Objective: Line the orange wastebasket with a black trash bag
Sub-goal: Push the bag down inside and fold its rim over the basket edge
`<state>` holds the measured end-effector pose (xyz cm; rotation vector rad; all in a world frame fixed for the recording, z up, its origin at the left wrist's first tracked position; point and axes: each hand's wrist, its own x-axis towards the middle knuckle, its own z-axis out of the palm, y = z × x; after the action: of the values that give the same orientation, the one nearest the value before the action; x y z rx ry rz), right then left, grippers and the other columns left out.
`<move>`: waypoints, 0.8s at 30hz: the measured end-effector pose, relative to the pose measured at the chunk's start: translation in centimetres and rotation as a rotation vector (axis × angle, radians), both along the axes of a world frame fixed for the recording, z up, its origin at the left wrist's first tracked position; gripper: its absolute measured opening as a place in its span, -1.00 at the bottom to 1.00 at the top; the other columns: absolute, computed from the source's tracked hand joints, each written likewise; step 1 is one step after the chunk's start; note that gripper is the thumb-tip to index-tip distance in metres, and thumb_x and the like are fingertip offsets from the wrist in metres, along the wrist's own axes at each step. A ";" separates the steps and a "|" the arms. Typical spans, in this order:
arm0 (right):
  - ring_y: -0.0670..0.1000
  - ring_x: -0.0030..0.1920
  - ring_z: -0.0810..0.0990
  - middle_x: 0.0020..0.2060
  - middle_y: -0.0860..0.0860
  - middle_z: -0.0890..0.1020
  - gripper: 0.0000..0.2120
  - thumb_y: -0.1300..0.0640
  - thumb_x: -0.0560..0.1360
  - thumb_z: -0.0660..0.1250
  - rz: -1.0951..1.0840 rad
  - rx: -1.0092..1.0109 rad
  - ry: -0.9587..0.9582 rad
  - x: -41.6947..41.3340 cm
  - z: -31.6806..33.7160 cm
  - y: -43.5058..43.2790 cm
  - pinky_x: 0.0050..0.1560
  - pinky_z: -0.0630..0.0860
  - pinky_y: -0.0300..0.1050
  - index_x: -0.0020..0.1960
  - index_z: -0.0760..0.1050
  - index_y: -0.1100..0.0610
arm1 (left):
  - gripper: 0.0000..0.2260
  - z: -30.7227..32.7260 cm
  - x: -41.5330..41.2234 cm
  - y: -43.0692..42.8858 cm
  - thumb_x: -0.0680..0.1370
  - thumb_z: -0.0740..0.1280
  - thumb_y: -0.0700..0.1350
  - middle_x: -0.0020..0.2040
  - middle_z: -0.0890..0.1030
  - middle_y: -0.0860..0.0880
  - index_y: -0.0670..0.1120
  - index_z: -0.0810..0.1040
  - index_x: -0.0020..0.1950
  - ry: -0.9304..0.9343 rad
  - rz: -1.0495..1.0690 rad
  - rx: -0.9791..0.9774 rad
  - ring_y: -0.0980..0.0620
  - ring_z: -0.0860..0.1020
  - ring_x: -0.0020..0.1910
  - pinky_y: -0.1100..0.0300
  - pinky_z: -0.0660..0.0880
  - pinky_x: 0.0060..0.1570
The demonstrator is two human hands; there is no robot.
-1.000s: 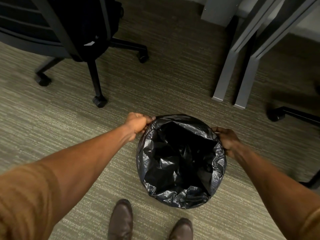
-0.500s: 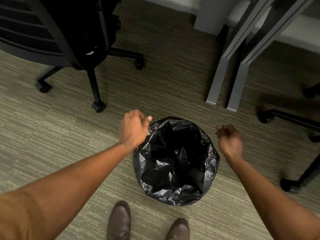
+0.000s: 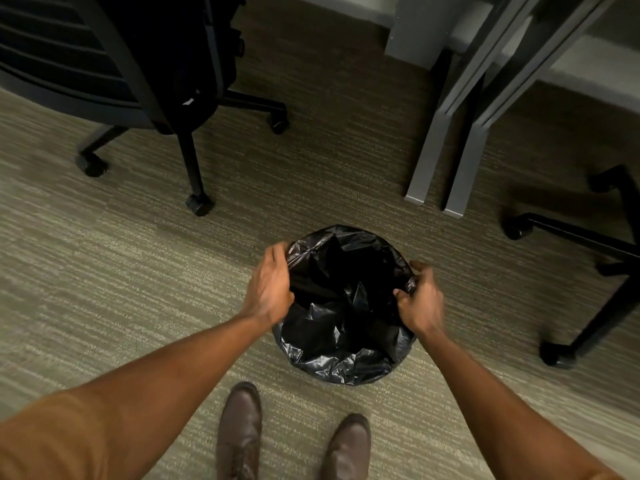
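Note:
A black trash bag (image 3: 346,355) sits in the round wastebasket on the carpet, its edge folded over the rim all round. The bag hides the basket's orange wall completely. My left hand (image 3: 272,289) lies against the bag at the left rim, fingers curled over the edge. At the right rim, my right hand (image 3: 420,299) pinches a fold of the bag between its fingers. The bag's inside is dark and crumpled.
A black office chair (image 3: 149,64) on castors stands at the back left. Grey desk legs (image 3: 436,143) come down at the back right, close behind the basket. Another chair base (image 3: 595,244) spreads out on the right. My two brown shoes (image 3: 239,434) stand just in front of the basket.
Both hands let go of the rim and lifted half a second ago. Now they have come back down onto the bag's edge, nearer to me than before.

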<state>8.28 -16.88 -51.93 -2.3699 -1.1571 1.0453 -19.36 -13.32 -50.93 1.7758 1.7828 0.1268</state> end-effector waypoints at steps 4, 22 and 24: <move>0.22 0.30 0.63 0.33 0.16 0.64 -0.50 0.27 0.56 0.45 -0.118 -0.033 0.151 1.0 -0.9 -0.6 0.30 0.60 0.10 0.44 0.42 0.06 | -0.29 -0.2 -0.6 0.5 0.53 0.40 -0.48 0.47 0.51 -0.22 -0.21 0.23 0.63 -0.040 0.025 -0.103 -0.17 0.61 0.32 0.00 0.60 0.38; 0.24 0.63 0.27 0.48 0.11 0.55 -0.42 -0.23 0.68 -0.04 1.134 -0.259 -0.528 -5.1 -2.0 -6.3 0.63 -0.18 0.29 0.40 0.60 0.00 | 0.08 -1.0 1.2 -6.3 0.57 -0.39 0.51 0.74 0.20 -0.24 -0.22 0.40 0.63 0.666 -1.053 -0.220 -0.29 -0.18 0.76 -0.32 -0.43 0.62; 0.22 0.64 0.24 0.49 0.09 0.54 -0.39 -0.27 0.68 -0.07 1.161 -0.381 -0.547 -4.6 -1.8 -5.5 0.63 -0.24 0.32 0.44 0.56 -0.01 | 0.15 -1.2 0.8 -6.1 0.51 -0.45 0.54 0.70 0.32 -0.20 -0.17 0.52 0.56 0.721 -1.043 -0.270 -0.30 -0.13 0.76 -0.35 -0.46 0.58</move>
<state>3.66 -22.41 -53.75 -2.2108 -2.9545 0.9209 -18.55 -19.40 -52.15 2.4466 0.9316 -1.2251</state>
